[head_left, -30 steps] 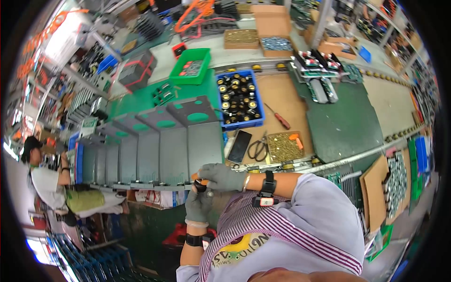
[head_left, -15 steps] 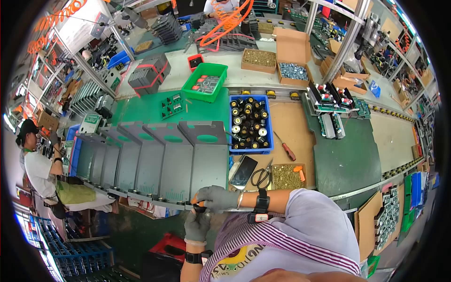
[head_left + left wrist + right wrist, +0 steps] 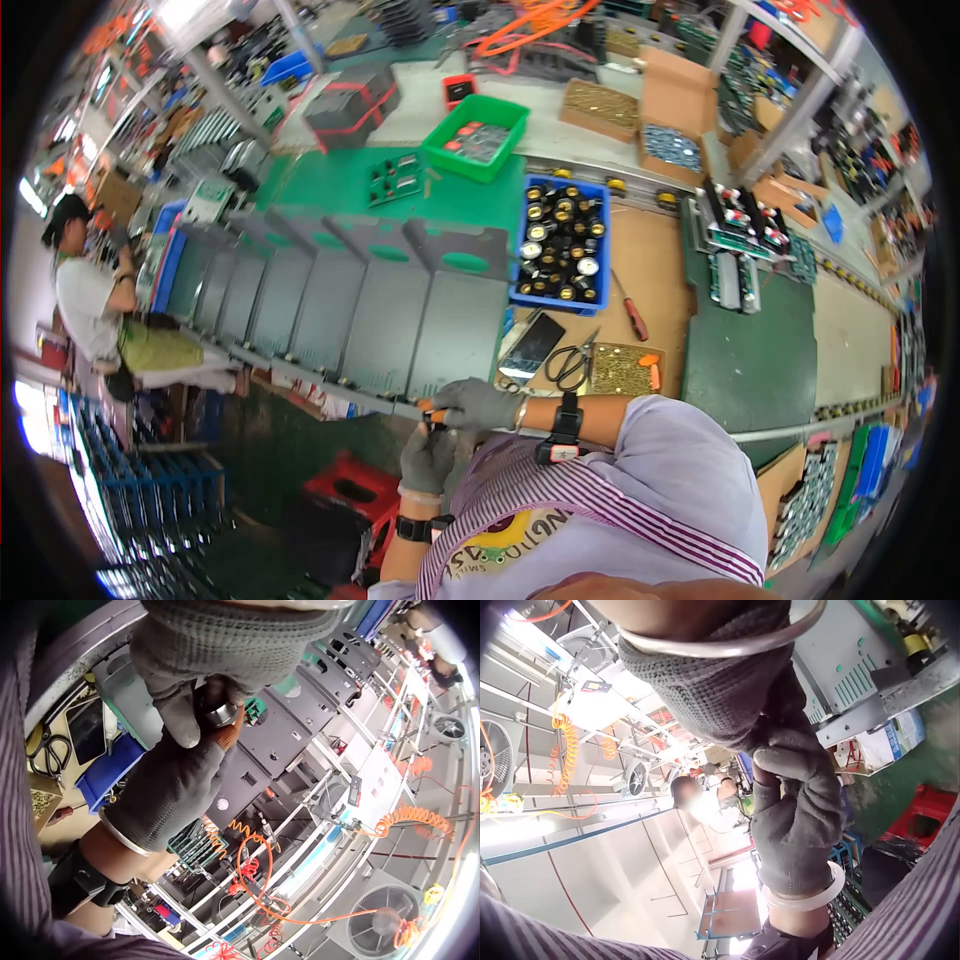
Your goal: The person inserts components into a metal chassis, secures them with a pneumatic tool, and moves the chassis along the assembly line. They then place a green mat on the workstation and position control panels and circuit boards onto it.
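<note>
Both hands wear grey gloves and meet at the front edge of the grey divided metal housing (image 3: 380,325). My left hand (image 3: 427,460) holds a small black round part (image 3: 433,420) from below, its fingers curled round it. From the right, my right hand (image 3: 480,405) pinches the same part, with bare fingertips showing. In the left wrist view a shiny metal rim shows on the small part (image 3: 223,714), between the left hand (image 3: 225,652) and the right hand (image 3: 169,791). The right wrist view has the part hidden behind the gloved fingers of the left hand (image 3: 799,802).
Behind the hands lie a phone (image 3: 532,346), scissors (image 3: 571,366), a box of brass screws (image 3: 620,372) and a screwdriver (image 3: 633,312). A blue bin (image 3: 518,285) holds black round parts. A green bin (image 3: 475,172) stands farther back. Another person (image 3: 90,290) works at the left.
The head view has shifted, so the bench things appear farther right. Both hands stay together on the small black part near the housing's front edge.
</note>
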